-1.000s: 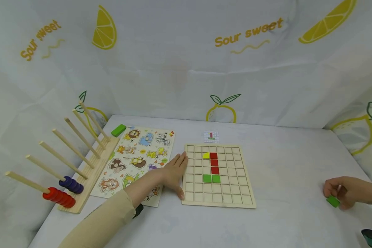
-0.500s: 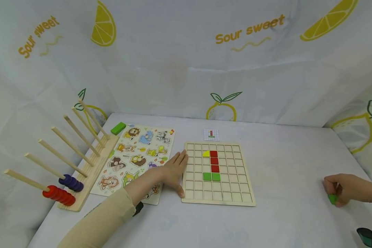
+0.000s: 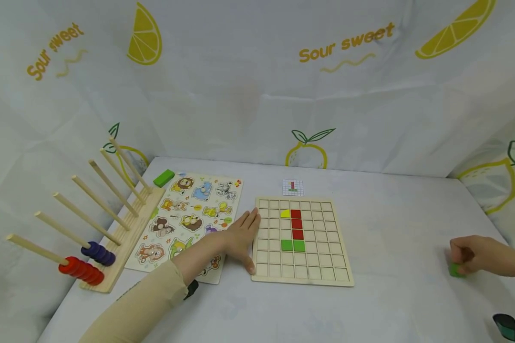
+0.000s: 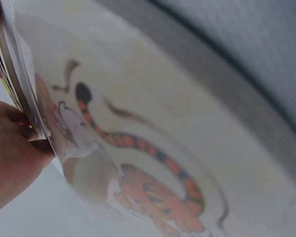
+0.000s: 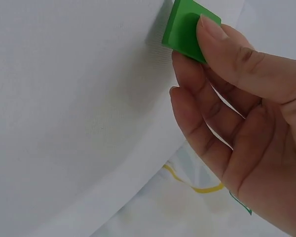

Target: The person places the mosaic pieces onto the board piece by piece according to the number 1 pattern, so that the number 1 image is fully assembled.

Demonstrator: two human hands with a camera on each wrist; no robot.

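At the right of the head view, my right hand [image 3: 480, 257] pinches a green square tile [image 5: 187, 32] between thumb and fingers, close to the table. The tile's flat face shows clearly in the right wrist view. My left hand [image 3: 239, 240] rests with straight fingers along the left edge of the wooden grid board [image 3: 326, 274]. On the board, a column of red tiles [image 3: 296, 224] stands above two green tiles [image 3: 293, 245]. A yellow rounded tile [image 3: 285, 214] lies left of the top red one. Behind the board lies a small pattern card [image 3: 293, 187].
An animal puzzle board [image 3: 229, 183] lies left of the grid board, under my left forearm. Farther left stands a wooden peg rack [image 3: 126, 228] with red rings [image 3: 81, 271] and purple rings [image 3: 97, 253]. A green block [image 3: 164, 178] sits behind the rack. White printed cloth surrounds the table.
My right hand has turned and shifted slightly with the green tile, which shows less in the head view now. The left hand and the tiles on the board have stayed put.
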